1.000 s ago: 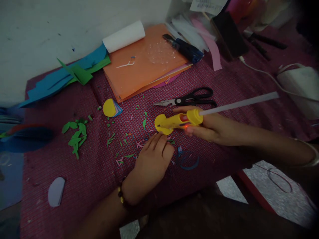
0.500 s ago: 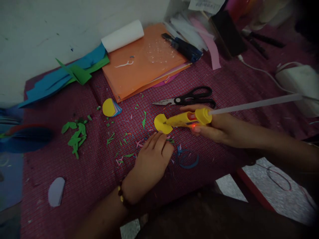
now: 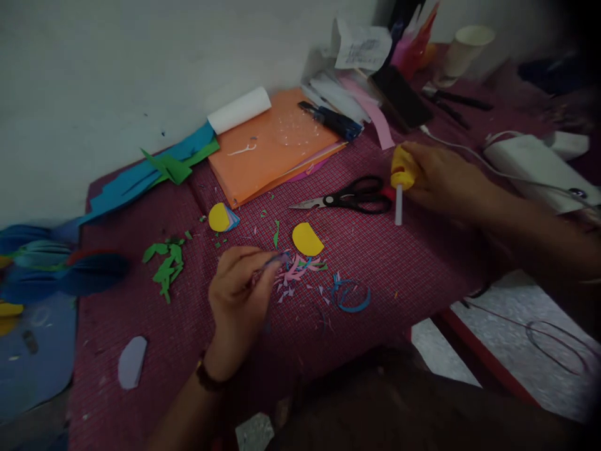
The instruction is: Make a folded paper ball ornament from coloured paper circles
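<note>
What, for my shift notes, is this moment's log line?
right hand: holding yellow glue gun | left hand: near paper scraps | yellow paper piece: lying on cloth

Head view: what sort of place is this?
Likely a paper-craft work area; home or workshop, can't tell. Signs: a yellow glue gun in the right hand, black-handled scissors on the checked tablecloth, and green paper scraps.
</note>
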`<state>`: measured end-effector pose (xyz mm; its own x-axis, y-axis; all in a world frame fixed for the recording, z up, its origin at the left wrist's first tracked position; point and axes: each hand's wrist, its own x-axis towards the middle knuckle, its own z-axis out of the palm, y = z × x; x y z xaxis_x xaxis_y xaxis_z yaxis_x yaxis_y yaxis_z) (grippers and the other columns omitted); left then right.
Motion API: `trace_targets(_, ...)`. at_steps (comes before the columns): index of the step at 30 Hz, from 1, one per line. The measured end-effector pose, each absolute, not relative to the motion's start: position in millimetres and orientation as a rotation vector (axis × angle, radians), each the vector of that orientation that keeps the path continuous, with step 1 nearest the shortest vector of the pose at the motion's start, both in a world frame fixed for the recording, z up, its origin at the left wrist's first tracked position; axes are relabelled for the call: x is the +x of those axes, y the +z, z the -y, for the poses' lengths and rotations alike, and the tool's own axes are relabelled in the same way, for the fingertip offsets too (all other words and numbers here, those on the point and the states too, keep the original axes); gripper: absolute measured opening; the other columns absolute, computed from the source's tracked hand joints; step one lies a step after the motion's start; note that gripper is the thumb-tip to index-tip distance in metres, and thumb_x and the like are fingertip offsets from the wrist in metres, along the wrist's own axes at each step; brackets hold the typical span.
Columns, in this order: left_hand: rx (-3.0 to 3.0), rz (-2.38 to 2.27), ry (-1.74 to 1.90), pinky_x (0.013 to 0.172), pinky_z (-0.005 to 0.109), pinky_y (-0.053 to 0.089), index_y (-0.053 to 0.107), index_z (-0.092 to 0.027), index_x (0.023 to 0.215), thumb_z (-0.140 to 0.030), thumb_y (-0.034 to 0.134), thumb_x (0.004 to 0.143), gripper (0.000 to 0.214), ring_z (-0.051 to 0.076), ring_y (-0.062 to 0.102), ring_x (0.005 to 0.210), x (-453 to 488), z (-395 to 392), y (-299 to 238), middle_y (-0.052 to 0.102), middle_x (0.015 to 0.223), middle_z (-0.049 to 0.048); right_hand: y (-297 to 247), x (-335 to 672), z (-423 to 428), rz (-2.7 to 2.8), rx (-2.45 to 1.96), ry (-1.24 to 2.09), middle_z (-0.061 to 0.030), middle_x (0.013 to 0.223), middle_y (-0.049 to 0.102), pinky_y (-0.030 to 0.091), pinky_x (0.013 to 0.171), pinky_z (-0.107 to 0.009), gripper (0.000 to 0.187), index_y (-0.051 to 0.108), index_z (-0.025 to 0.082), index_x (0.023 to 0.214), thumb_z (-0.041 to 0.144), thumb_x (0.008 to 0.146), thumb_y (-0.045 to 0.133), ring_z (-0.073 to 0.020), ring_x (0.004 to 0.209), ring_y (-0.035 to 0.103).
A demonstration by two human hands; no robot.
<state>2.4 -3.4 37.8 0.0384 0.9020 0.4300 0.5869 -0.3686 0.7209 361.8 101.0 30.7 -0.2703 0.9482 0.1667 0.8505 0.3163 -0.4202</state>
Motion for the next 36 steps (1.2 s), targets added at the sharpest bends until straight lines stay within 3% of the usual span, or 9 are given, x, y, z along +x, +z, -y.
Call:
trace_targets(4,0.958,-1.25,1.218,0.051,0.018,0.046,0.068,-0.019,0.081,-0.029,0.07,0.078,0.011,0.007,0.055,0.058,3.1,-3.1,30.2,0.063,0.072,-0.0026,16.1,384.8,-107.5,2.355,-1.788,0.128,-0.0331,0.125,0.053,0.038,0.09,-0.046,0.069,0.035,0.002,0.143,0.043,0.09,0.052,-0.0374,0.117,0.052)
trace_targets(9,0.602,-0.987,1.163,0.074,0.023,0.058,0.066,-0.016,0.08,-0.02,0.08,0.066,0.019,0.01,0.066,0.075,12.3,-4.6,22.0,0.069,0.079,-0.0014,38.9,359.2,-87.7,2.266,-1.577,0.126,-0.0257,0.118,0.058,0.038,0.091,-0.045,0.051,0.057,0.011,0.125,0.042,0.085,0.058,-0.033,0.113,0.053)
trace_targets(11,0.612,-0.943,1.14,0.077,0.024,0.058,0.065,-0.016,0.079,-0.018,0.077,0.069,0.016,0.01,0.067,0.076,16.1,-1.9,23.0,0.069,0.078,-0.0012,53.9,324.5,-73.2,2.163,-1.37,0.526,-0.016,0.108,0.064,0.043,0.087,-0.039,0.034,0.061,0.016,0.11,0.041,0.089,0.052,-0.0232,0.1,0.059)
trace_targets(13,0.647,-0.924,1.131,0.076,0.023,0.058,0.065,-0.016,0.08,-0.017,0.075,0.072,0.013,0.01,0.066,0.076,19.1,1.1,24.6,0.068,0.078,-0.0009,62.7,284.0,-60.9,2.106,-1.154,1.094,-0.008,0.099,0.065,0.047,0.08,-0.034,0.032,0.059,0.017,0.102,0.045,0.09,0.05,-0.0184,0.091,0.06)
trace_targets(16,0.703,-0.907,1.103,0.073,0.023,0.057,0.065,-0.016,0.081,-0.018,0.073,0.073,0.012,0.01,0.065,0.075,20.8,4.3,25.9,0.067,0.079,-0.0003,58.4,233.8,-52.5,2.009,-0.808,1.733,-0.0034,0.086,0.063,0.05,0.069,-0.029,0.037,0.056,0.015,0.094,0.051,0.088,0.052,-0.0136,0.077,0.06)
trace_targets(19,0.739,-0.876,1.09,0.071,0.023,0.056,0.066,-0.017,0.086,-0.019,0.07,0.075,0.012,0.01,0.063,0.073,20.0,4.8,25.8,0.065,0.08,-0.0002,42.6,209.3,-53.6,1.914,-0.666,2.048,-0.0001,0.078,0.058,0.048,0.062,-0.025,0.037,0.052,0.015,0.086,0.051,0.085,0.057,-0.0098,0.067,0.056)
trace_targets(26,0.877,-0.998,1.139,0.071,0.02,0.051,0.062,-0.019,0.093,-0.021,0.07,0.077,0.019,0.008,0.06,0.075,22.1,3.4,23.6,0.063,0.083,-0.0011,23.5,200.2,-55.4,1.979,-0.745,1.767,0.0046,0.07,0.047,0.034,0.054,-0.02,0.029,0.05,0.016,0.08,0.039,0.077,0.067,-0.0073,0.061,0.043)
trace_targets(30,0.856,-0.992,1.157,0.071,0.023,0.052,0.061,-0.019,0.096,-0.035,0.074,0.074,0.03,0.01,0.061,0.075,24.0,4.5,23.1,0.064,0.084,-0.0004,23.2,200.5,-49.9,2.043,-0.813,1.605,0.0043,0.07,0.047,0.034,0.054,-0.021,0.024,0.048,0.017,0.078,0.034,0.079,0.066,-0.0079,0.061,0.043)
trace_targets(36,0.96,-1.09,1.131,0.065,0.023,0.046,0.061,-0.018,0.076,-0.04,0.073,0.075,0.025,0.01,0.054,0.068,27.3,5.8,23.1,0.06,0.075,-0.0004,29.6,202.1,-41.4,2.104,-0.798,1.564,0.0036,0.072,0.052,0.037,0.058,-0.022,0.02,0.052,0.017,0.085,0.029,0.077,0.066,-0.0093,0.064,0.046)
